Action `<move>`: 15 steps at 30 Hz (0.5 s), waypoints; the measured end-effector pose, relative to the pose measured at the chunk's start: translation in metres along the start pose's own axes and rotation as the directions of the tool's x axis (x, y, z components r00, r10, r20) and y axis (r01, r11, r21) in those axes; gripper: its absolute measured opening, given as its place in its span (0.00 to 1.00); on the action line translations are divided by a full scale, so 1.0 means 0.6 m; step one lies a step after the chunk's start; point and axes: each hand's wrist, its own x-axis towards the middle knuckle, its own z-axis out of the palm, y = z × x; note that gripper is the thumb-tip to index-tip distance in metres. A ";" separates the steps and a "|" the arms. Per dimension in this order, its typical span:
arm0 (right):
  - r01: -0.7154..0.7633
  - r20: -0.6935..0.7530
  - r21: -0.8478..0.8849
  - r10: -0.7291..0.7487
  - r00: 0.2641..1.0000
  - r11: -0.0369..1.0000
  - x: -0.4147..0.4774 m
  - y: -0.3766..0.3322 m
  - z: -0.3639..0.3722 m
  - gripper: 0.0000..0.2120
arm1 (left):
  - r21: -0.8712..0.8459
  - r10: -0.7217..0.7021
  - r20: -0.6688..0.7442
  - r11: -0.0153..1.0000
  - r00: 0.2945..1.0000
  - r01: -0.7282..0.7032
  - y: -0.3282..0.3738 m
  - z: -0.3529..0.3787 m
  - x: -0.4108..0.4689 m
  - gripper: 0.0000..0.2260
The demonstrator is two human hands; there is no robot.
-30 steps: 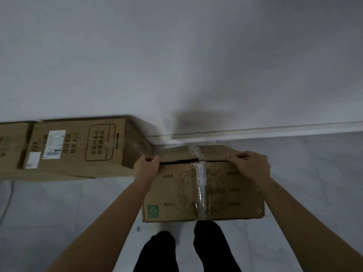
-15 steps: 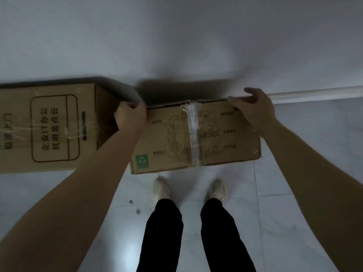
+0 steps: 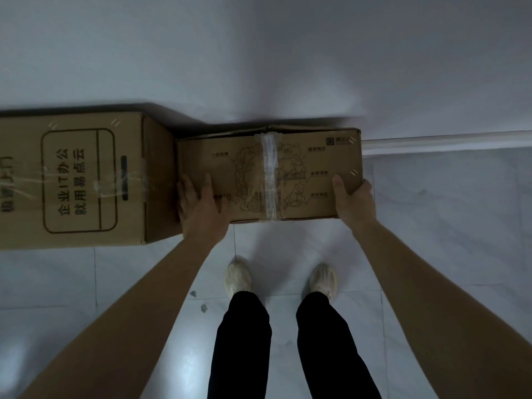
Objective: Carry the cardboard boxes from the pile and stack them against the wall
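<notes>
A small taped cardboard box (image 3: 302,168) with a line drawing on top lies on the floor against the white wall (image 3: 259,53). It sits beside a taller cardboard box (image 3: 72,180) printed with Chinese text, at its right side. My left hand (image 3: 200,205) lies flat on the small box's near left corner, fingers spread. My right hand (image 3: 352,201) grips the near right corner, thumb on top.
A white baseboard (image 3: 446,142) runs along the wall to the right. My two feet in pale shoes (image 3: 237,276) stand on light tiles (image 3: 446,226) just in front of the small box. A few dark specks lie on the floor near my left foot.
The small box has come down to the floor against the wall. My hands have slid from its far top edge to its near corners. The view has tilted further down.
</notes>
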 end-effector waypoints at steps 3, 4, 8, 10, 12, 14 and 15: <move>0.025 -0.015 -0.207 -0.028 0.999 0.978 -0.018 -0.016 -0.022 0.44 | 0.023 0.042 -0.047 0.999 0.998 -0.041 0.014 -0.023 -0.004 0.17; 0.096 -0.053 -0.275 -0.115 0.992 0.957 -0.031 -0.031 -0.039 0.42 | 0.038 0.105 -0.103 0.994 0.989 -0.101 0.026 -0.040 -0.007 0.13; 0.445 -0.123 -0.303 -0.498 0.858 0.842 -0.115 -0.129 -0.142 0.24 | -0.044 0.288 -0.275 0.949 0.917 -0.311 0.117 -0.148 -0.047 0.13; 0.504 -0.155 -0.333 -0.574 0.804 0.797 -0.161 -0.189 -0.198 0.19 | -0.037 0.382 -0.344 0.907 0.858 -0.419 0.174 -0.219 -0.070 0.15; 0.541 -0.238 -0.331 -0.623 0.745 0.773 -0.221 -0.254 -0.276 0.21 | 0.031 0.500 -0.392 0.846 0.773 -0.532 0.245 -0.315 -0.108 0.18; 0.570 -0.355 -0.311 -0.650 0.672 0.760 -0.291 -0.316 -0.373 0.25 | 0.076 0.579 -0.451 0.783 0.679 -0.618 0.324 -0.428 -0.158 0.19; 0.582 -0.405 -0.314 -0.660 0.633 0.750 -0.317 -0.340 -0.415 0.26 | 0.092 0.604 -0.477 0.757 0.639 -0.647 0.360 -0.474 -0.177 0.18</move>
